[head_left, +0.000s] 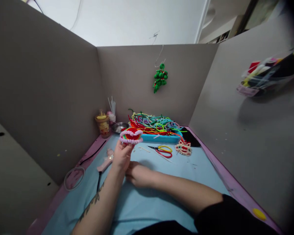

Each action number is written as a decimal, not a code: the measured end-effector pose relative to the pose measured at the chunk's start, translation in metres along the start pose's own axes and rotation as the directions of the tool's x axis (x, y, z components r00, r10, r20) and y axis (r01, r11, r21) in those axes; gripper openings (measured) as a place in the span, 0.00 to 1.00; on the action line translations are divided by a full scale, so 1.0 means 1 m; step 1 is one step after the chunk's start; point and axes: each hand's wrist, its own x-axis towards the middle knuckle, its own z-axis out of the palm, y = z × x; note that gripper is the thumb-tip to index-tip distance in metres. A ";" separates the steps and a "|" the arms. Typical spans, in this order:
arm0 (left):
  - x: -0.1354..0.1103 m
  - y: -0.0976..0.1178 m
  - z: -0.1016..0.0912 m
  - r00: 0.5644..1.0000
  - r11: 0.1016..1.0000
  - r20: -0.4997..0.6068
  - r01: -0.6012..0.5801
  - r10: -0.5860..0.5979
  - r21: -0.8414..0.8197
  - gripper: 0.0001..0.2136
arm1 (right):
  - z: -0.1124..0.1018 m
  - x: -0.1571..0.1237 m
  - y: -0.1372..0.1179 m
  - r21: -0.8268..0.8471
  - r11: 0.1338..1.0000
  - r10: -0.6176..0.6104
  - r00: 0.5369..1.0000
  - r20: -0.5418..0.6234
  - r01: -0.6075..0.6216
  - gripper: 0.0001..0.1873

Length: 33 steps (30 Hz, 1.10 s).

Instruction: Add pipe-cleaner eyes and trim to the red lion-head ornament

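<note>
My left hand (122, 156) is raised over the blue mat (181, 176) and its fingers are closed on a small pipe-cleaner piece (131, 135), red in the middle with a pink and white fuzzy rim. My right hand (136, 174) rests low on the mat just behind the left wrist; its fingers are mostly hidden by the left hand. Red and yellow scissors (163, 150) lie on the mat beyond the hands. A cream and red pipe-cleaner figure (183, 148) sits to their right.
A blue tray (161, 138) heaped with coloured pipe cleaners (154, 124) stands at the back. A jar (103, 124), a metal dish (120, 127) and a pink glue gun (105, 163) sit at the left. Grey partition walls enclose three sides; a green ornament (160, 77) hangs on the back wall.
</note>
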 end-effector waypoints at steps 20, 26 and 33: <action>-0.028 -0.041 0.019 0.984 0.975 0.049 0.161 -0.170 0.153 0.19 | -0.088 -0.031 -0.008 -0.506 0.849 -0.390 0.827 -0.405 0.153 0.04; -0.029 -0.045 0.016 0.994 0.971 0.032 0.098 -0.107 0.218 0.19 | -0.087 -0.029 -0.012 -0.466 0.875 -0.355 0.828 -0.435 0.130 0.04; -0.032 -0.041 0.020 0.999 0.949 -0.013 0.036 -0.033 0.313 0.16 | -0.085 -0.028 -0.013 -0.327 0.943 -0.220 0.857 -0.466 0.064 0.05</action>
